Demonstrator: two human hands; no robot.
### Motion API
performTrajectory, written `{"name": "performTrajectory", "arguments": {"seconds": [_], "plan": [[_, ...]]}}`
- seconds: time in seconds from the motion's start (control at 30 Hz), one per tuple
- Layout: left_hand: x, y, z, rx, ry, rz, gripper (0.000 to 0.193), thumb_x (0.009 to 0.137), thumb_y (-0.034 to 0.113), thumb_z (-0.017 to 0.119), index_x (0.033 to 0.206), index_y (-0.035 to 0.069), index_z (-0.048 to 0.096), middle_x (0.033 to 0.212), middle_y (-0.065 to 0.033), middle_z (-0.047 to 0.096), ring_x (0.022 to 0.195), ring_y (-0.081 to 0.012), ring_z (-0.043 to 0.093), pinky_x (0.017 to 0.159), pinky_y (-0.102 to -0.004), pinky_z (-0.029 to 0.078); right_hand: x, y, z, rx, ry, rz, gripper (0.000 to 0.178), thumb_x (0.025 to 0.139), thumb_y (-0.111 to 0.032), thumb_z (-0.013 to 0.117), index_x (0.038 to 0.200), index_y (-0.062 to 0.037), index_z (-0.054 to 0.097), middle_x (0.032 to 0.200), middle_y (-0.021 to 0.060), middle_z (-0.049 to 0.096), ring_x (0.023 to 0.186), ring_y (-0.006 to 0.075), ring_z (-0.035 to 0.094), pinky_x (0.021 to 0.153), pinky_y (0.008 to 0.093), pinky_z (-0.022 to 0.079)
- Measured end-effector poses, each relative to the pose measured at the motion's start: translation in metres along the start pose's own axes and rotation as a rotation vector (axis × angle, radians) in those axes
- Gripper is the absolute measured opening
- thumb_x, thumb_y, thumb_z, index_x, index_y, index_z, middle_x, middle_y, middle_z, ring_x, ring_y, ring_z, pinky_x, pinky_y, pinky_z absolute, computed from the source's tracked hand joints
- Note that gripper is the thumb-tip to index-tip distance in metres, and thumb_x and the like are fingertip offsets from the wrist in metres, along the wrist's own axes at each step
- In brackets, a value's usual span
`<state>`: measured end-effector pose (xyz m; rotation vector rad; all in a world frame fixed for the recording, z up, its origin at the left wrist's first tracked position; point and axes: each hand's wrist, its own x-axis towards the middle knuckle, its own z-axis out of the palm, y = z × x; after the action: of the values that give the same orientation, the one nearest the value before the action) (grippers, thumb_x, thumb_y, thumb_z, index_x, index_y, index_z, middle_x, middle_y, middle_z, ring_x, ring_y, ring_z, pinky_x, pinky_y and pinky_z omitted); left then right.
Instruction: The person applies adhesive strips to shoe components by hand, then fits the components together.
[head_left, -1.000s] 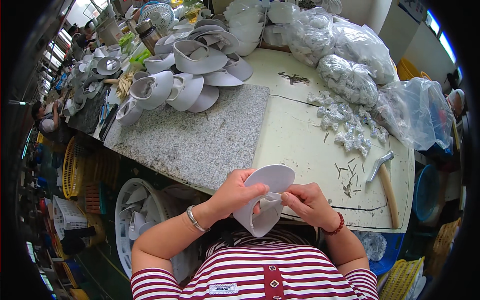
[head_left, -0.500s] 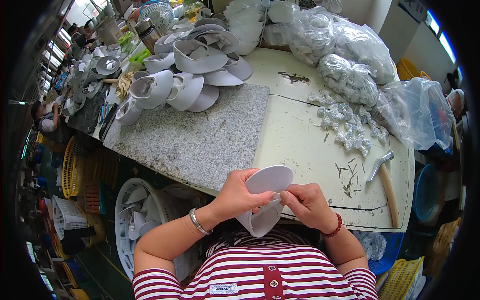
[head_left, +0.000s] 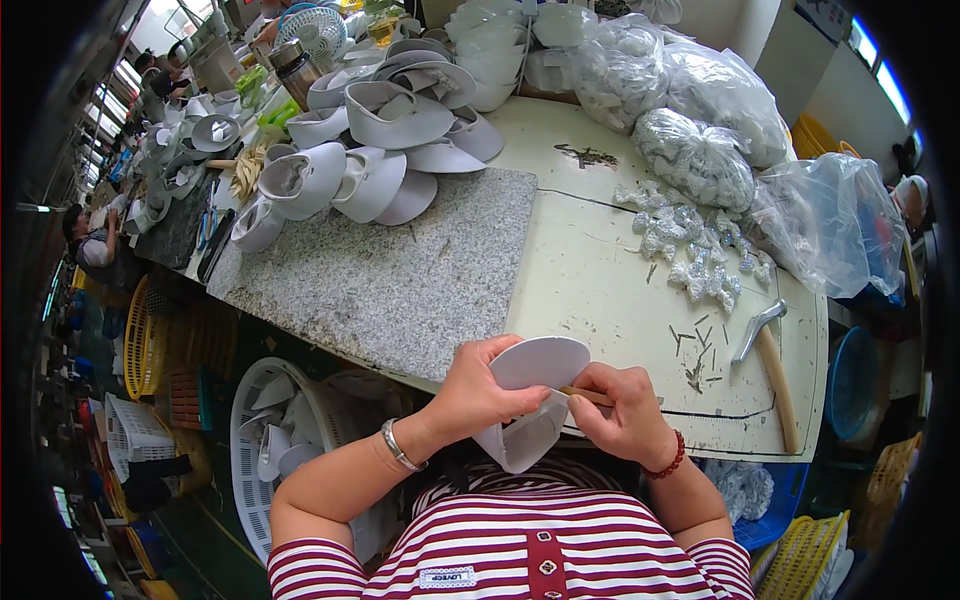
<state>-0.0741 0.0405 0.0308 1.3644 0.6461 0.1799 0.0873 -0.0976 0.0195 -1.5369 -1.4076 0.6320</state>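
Observation:
My left hand (head_left: 487, 388) is closed on a white visor-shaped piece (head_left: 541, 362), its thumb across the front and its fingers behind the rounded brim. The piece's curved band (head_left: 533, 440) hangs below the brim, close to my striped shirt. At its right edge my right hand (head_left: 622, 412) pinches a thin brown stick (head_left: 585, 395) between thumb and forefinger. The stick's tip meets the piece near my left thumb. Beyond my hands, a pile of similar white visor-shaped pieces (head_left: 395, 115) sits partly on a grey speckled stone slab (head_left: 400, 275).
A wooden-handled hammer (head_left: 775, 370) lies at the table's right side, beside scattered small metal strips (head_left: 696, 350). Farther back are small glittery bundles (head_left: 700, 250) and clear plastic bags (head_left: 695, 150). A white basket (head_left: 250, 450) with white pieces stands below left; a blue crate (head_left: 785, 510) is below right.
My right hand has shifted slightly right and turned, and the brown stick now shows in its fingers. My left hand and the white piece have barely moved.

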Motion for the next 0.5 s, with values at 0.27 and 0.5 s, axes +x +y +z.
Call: {"name": "performTrajectory", "arguments": {"seconds": [0.27, 0.5], "plan": [[-0.005, -0.011, 0.009, 0.161, 0.154, 0.2, 0.024, 0.075, 0.009, 0.074, 0.093, 0.002, 0.062, 0.078, 0.0017, 0.063, 0.069, -0.0027, 0.057, 0.06, -0.0199, 0.047, 0.003, 0.001, 0.019, -0.221, 0.043, -0.065, 0.015, 0.078, -0.012, 0.069, 0.079, -0.0038, 0.057, 0.062, 0.0094, 0.062, 0.049, 0.0257, 0.061, 0.045, 0.032, 0.046], [-0.014, -0.02, 0.021, 0.135, 0.208, 0.249, 0.018, 0.077, 0.008, 0.072, 0.09, 0.003, 0.061, 0.078, 0.0002, 0.063, 0.075, -0.0042, 0.057, 0.067, -0.022, 0.047, -0.001, -0.001, 0.034, -0.387, 0.223, -0.194, 0.015, 0.073, -0.002, 0.068, 0.07, -0.0048, 0.054, 0.055, 0.0101, 0.056, 0.045, 0.027, 0.056, 0.043, 0.0338, 0.043]]}}
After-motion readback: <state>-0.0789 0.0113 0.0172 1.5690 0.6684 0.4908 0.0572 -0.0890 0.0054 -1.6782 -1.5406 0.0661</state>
